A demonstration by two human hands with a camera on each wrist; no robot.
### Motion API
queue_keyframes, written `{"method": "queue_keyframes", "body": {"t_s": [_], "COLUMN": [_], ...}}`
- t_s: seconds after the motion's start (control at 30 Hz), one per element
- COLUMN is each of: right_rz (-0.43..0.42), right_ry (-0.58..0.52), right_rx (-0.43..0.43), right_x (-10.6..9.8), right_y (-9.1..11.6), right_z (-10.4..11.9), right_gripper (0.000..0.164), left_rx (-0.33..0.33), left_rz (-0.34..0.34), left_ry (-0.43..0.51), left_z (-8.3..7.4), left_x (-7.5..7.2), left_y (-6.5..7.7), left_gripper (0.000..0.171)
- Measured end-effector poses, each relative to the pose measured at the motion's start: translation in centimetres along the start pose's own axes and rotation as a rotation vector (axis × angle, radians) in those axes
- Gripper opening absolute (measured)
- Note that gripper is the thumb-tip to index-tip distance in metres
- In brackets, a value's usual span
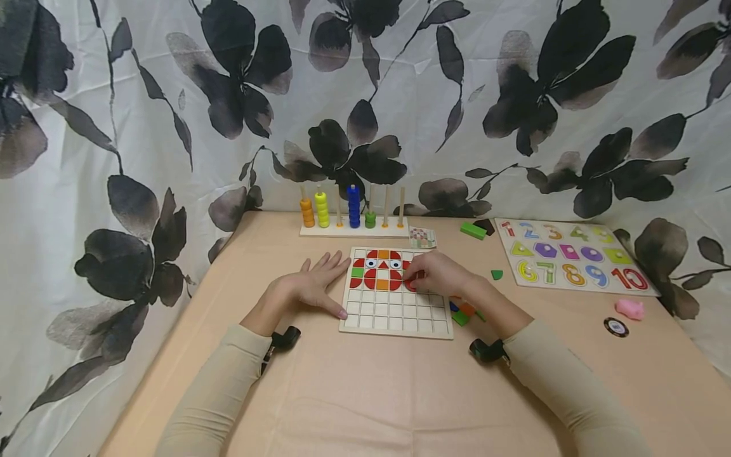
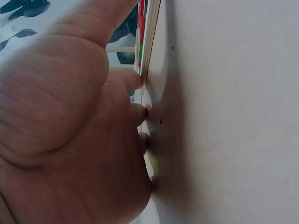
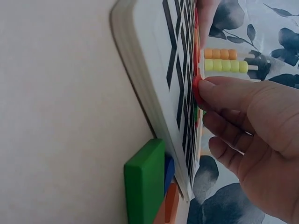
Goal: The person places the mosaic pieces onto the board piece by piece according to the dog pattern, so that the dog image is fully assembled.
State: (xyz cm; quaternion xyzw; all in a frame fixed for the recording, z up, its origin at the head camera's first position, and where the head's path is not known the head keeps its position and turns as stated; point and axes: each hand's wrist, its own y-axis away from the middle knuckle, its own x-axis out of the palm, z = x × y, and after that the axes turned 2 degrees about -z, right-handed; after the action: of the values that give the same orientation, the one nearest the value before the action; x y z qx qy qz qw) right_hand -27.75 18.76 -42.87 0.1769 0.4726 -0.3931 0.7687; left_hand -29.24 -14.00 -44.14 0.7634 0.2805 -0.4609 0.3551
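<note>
A white grid board [image 1: 394,322] lies on the table, its upper squares carrying red, orange, green and eye-patterned tiles [image 1: 377,274]. My left hand [image 1: 311,284] rests at the board's left edge, fingers spread and thumb at the lower left corner. In the left wrist view the palm [image 2: 70,116] hides most of the board. Over the upper right squares, my right hand [image 1: 440,273] pinches a red tile [image 3: 196,91] between thumb and fingers. The right wrist view has this tile at the board's surface; whether it sits fully in a square, I cannot tell.
Loose green, blue and orange tiles [image 1: 460,318] lie by the board's right edge. Behind stands a peg abacus [image 1: 354,232] beside a small pattern card [image 1: 422,238]. Rightward are a green block [image 1: 473,230], a number puzzle [image 1: 577,257], a pink pig [image 1: 630,309] and a round chip [image 1: 616,327].
</note>
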Motion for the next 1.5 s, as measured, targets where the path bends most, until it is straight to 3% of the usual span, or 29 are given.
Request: {"method": "queue_keyframes", "body": {"t_s": [0.2,0.33,0.47,0.6,0.83,1.0,1.1,1.33,1.5], "right_rz": [0.008,-0.01,-0.099,-0.192,-0.201,-0.142,-0.108,-0.117,-0.202], "right_ry": [0.135,0.09,0.009,0.011,-0.002,-0.082,-0.075,0.022,0.094], "right_rx": [-0.036,0.002,0.076,0.121,0.234,0.344,0.375,0.354,0.3], "right_x": [0.2,-0.3,-2.4,-5.0,-6.7,-5.6,-5.0,-4.2,-4.4], "right_y": [-0.1,0.7,3.1,6.2,9.9,10.2,9.9,9.4,8.9], "right_z": [0.2,-0.1,-0.9,-2.1,-5.3,-7.3,-7.8,-7.6,-6.8], "right_gripper": [0.014,0.017,0.023,0.025,0.025,0.025,0.023,0.02,0.019], "left_rx": [-0.002,0.0,0.006,0.005,0.005,0.003,0.001,-0.004,-0.003], "left_rz": [0.001,0.002,-0.002,-0.002,-0.002,-0.001,0.002,-0.001,0.007], "left_ry": [0.007,0.009,0.002,-0.005,-0.011,0.001,0.003,0.008,0.002], "left_z": [0.0,0.1,0.1,0.1,0.1,-0.1,-0.1,-0.1,-0.1], "left_x": [-0.2,-0.1,0.0,0.0,-0.1,0.0,0.0,-0.1,-0.1], "left_y": [0.0,0.0,0.0,0.0,0.0,-0.1,0.0,0.1,0.1], "left_gripper": [0.128,0.128,0.128,0.127,0.127,0.127,0.128,0.127,0.127]}}
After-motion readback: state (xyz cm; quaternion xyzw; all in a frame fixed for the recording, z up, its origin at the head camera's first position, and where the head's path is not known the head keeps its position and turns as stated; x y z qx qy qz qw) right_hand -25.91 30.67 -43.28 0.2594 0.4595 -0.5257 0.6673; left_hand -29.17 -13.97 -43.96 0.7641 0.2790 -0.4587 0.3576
